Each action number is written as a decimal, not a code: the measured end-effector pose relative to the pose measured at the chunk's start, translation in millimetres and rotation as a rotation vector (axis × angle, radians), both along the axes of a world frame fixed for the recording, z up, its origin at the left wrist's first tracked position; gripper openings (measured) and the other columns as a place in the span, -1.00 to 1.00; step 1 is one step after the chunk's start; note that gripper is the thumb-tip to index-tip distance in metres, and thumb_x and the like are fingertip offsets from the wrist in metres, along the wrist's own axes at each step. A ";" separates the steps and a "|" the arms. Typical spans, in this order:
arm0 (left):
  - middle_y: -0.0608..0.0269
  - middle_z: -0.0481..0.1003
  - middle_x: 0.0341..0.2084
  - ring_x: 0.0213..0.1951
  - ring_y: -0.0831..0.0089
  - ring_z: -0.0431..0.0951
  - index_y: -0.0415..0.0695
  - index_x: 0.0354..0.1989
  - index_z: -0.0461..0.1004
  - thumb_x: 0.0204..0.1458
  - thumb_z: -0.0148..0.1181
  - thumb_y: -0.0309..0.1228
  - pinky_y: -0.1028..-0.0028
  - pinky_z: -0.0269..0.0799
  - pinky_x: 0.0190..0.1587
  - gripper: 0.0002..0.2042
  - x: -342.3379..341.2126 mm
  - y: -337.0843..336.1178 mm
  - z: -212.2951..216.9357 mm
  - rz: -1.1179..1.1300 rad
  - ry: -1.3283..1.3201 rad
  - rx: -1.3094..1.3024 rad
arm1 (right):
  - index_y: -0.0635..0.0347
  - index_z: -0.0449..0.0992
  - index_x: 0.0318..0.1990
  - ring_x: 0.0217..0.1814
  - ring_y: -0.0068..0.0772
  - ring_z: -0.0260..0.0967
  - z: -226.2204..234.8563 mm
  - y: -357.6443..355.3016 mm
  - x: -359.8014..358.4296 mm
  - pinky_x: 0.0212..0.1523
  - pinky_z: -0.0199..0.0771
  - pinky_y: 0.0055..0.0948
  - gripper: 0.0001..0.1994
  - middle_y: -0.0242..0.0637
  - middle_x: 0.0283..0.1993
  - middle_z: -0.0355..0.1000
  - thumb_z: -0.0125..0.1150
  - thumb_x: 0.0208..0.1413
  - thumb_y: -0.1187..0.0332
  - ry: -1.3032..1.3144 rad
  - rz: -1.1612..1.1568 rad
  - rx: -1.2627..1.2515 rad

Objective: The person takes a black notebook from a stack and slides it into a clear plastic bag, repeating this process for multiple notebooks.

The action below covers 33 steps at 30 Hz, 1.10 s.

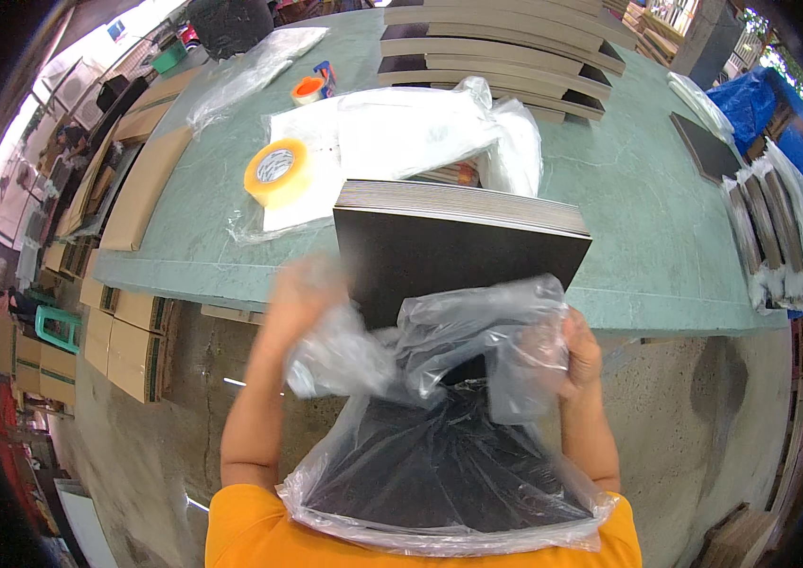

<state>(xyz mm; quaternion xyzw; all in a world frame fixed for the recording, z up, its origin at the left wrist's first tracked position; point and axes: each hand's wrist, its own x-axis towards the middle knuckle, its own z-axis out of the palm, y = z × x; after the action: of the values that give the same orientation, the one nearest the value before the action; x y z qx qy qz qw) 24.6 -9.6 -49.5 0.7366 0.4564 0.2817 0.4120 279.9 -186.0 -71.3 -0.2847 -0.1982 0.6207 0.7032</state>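
A clear plastic bag (453, 473) spreads across the front of my body, its mouth bunched up between my hands. My right hand (581, 355) grips the bag's right edge. My left hand (307, 298), smeared by motion, is closed on the plastic at the left. Just beyond the bag's mouth, a thick black slab with pale layered edges (458, 251), like a bound book or a stack of boards, tilts up at the table's near edge. Its lower part is hidden behind the plastic. Something dark shows through the bag, but I cannot tell what.
On the green table (666, 256) lie a yellow tape roll (276, 172), white plastic sheets (373, 128) and an orange-topped roll (308, 90). Tall stacked slabs (496, 57) stand at the back. Wrapped slabs (780, 232) are at the right, cardboard boxes (132, 346) at the left.
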 end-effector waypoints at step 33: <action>0.22 0.44 -0.46 -0.39 0.52 0.41 -0.24 -0.35 0.38 -0.13 0.13 -0.38 0.53 0.33 -0.31 -0.79 -21.3 25.7 13.8 0.329 0.065 0.151 | 0.25 0.44 -0.52 -0.44 -0.54 0.25 0.6 4.5 -6.5 -0.35 0.25 -0.56 -0.82 -0.31 -0.47 0.34 0.10 0.00 0.34 -0.183 0.061 0.121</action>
<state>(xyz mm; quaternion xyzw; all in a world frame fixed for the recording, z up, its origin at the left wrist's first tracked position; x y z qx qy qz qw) 3.3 16.1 -35.6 0.6895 0.5613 0.3550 0.2891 273.4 -181.5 -70.7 -0.2911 -0.3071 0.6002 0.6787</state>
